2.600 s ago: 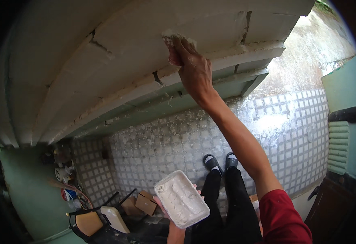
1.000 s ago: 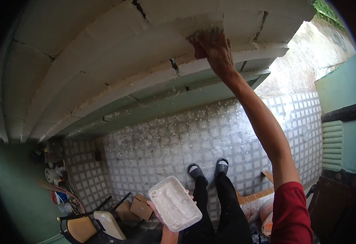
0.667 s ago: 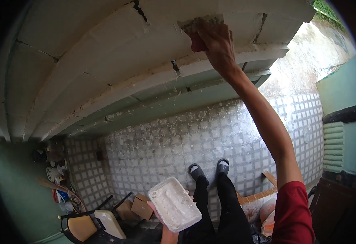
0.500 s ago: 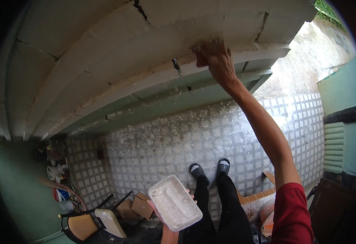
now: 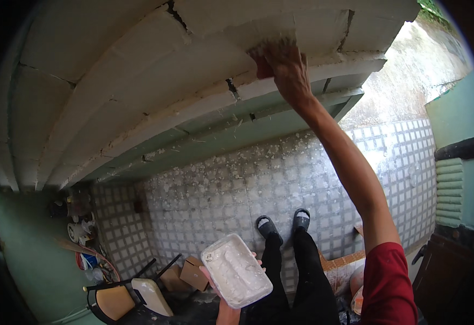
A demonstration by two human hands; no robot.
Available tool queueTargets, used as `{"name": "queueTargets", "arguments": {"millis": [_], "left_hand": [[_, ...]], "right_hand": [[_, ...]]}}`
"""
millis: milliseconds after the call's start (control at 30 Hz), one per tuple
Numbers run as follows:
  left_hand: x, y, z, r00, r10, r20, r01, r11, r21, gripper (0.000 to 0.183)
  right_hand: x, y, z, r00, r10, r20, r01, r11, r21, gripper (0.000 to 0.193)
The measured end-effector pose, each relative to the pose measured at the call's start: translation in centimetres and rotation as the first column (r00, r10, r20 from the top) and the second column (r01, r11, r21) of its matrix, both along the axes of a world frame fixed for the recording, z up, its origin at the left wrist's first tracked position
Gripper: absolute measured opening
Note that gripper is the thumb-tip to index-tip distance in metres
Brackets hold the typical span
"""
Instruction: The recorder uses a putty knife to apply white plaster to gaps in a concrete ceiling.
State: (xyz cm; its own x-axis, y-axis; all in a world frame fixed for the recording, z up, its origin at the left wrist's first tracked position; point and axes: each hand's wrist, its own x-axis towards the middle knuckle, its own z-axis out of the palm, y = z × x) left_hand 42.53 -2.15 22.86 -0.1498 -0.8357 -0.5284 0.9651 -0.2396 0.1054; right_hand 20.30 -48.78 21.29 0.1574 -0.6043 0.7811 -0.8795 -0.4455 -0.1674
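My left hand [image 5: 229, 309] holds a white rectangular plastic tub [image 5: 211, 276] from beneath, its fingertips showing along the right side. A whitish paste [image 5: 239, 271] lies in the tub with a ridged, uneven surface. Overhead, my right hand [image 5: 291, 73] presses up at the whitish jointed ceiling surface [image 5: 210, 51], its arm stretched out in a red sleeve. Its fingers close on a small reddish flat piece [image 5: 264, 69], partly hidden and blurred, so its kind is unclear. Dark gaps run between the ceiling sections near that hand.
Whitish specks lie on the checkered tile floor [image 5: 215, 189] below. At the lower left stand a chair [image 5: 115, 303] and cardboard boxes [image 5: 194, 273], with assorted clutter [image 5: 85, 233] by the green wall. A bucket [image 5: 357, 298] sits near my right leg.
My right hand has shifted slightly up and to the left along the ceiling with the reddish piece. The tub stays nearly in place while the view has moved slightly.
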Motion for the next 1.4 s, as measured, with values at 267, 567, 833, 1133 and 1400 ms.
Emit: {"name": "queueTargets", "arguments": {"millis": [267, 567, 833, 1133, 1400], "left_hand": [[-0.1, 0.3, 0.9, 0.993, 0.102, -0.059, -0.102, 0.995, -0.002, 0.109], [-0.4, -0.7, 2.0, 0.991, 0.09, -0.095, -0.095, 0.995, -0.042, 0.109], [-0.4, -0.9, 2.3, 0.998, 0.057, -0.006, -0.057, 0.998, -0.018, 0.116], [-0.9, -2.0, 1.9, 0.986, 0.112, -0.121, -0.12, 0.991, -0.059, 0.109], [-1.3, -1.9, 1.8, 0.994, 0.07, -0.09, -0.074, 0.996, -0.051, 0.11]], "right_hand": [[-0.9, 5.1, -0.5, 0.52, 0.044, 0.853, -0.414, 0.886, 0.207, 0.026], [3.4, 6.3, 0.5, -0.467, -0.308, 0.829, -0.401, 0.909, 0.112, 0.033], [6.1, 2.8, 2.1, -0.125, -0.398, 0.909, -0.424, 0.849, 0.314, 0.028], [5.6, -3.7, 0.9, 0.29, -0.192, 0.938, -0.324, 0.902, 0.285, 0.036], [8.1, 4.9, 7.3, 0.073, -0.072, 0.995, -0.462, 0.881, 0.098, 0.038]]}}
